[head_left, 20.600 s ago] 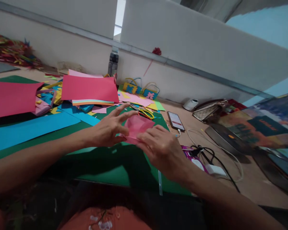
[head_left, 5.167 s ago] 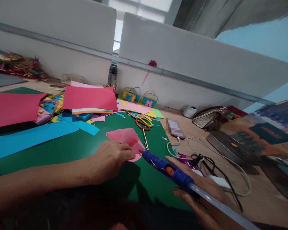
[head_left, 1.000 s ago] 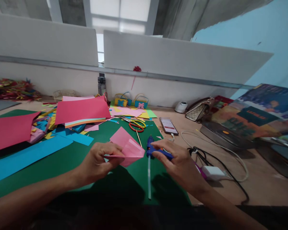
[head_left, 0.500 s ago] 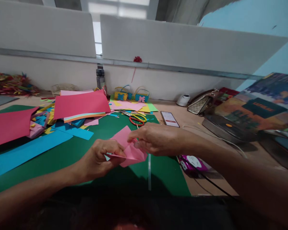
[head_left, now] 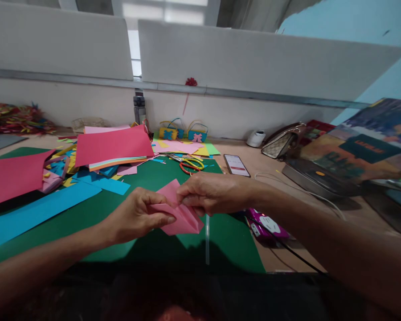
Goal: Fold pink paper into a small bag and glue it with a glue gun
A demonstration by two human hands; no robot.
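A folded pink paper piece hangs just above the green mat at the middle of the view. My left hand pinches its left side from below. My right hand grips its upper fold with fingertips, coming in from the right. A clear glue stick pokes out below my right hand; the glue gun's body is hidden behind that hand.
Stacks of red, pink and blue paper lie at the left and back. Scissors and a phone rest behind my hands. A pink device with cables, a handbag and a book sit to the right.
One second ago my right hand was on the blue glue gun on the mat; it has left it and taken the pink paper's top fold. My left hand kept hold.
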